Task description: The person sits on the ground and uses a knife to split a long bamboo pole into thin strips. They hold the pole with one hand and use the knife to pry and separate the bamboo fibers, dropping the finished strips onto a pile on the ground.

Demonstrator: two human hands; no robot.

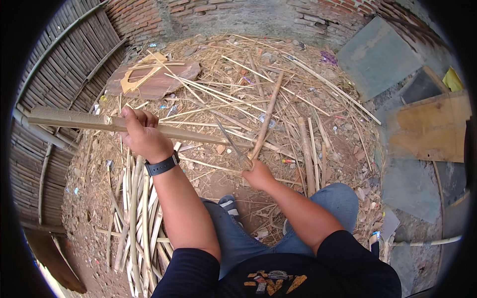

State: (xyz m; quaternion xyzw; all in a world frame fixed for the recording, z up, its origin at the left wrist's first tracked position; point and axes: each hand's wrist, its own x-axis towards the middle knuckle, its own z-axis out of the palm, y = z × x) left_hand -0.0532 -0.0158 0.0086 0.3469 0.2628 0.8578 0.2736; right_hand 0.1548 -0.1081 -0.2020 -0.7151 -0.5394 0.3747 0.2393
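My left hand (145, 136), a dark watch on its wrist, is closed around a long split bamboo piece (74, 118). The bamboo lies roughly level across the view, its wide end out to the left and its thinner part running right, past the knife. My right hand (258, 175) is closed on a knife, mostly hiding its handle. The narrow dark knife blade (228, 136) points up and to the left, near the bamboo's right part. Just beyond that fist rises a brown wooden pole (268, 116); whether the hand touches it I cannot tell.
Cut bamboo strips (136, 218) are heaped at my left. More strips (223, 89) and shavings litter the dirt ground ahead. A reddish-brown board (114, 82) lies at the far left. Grey sheets (377, 57) lean at the right. A bamboo fence (49, 79) and brick wall (223, 20) enclose the area.
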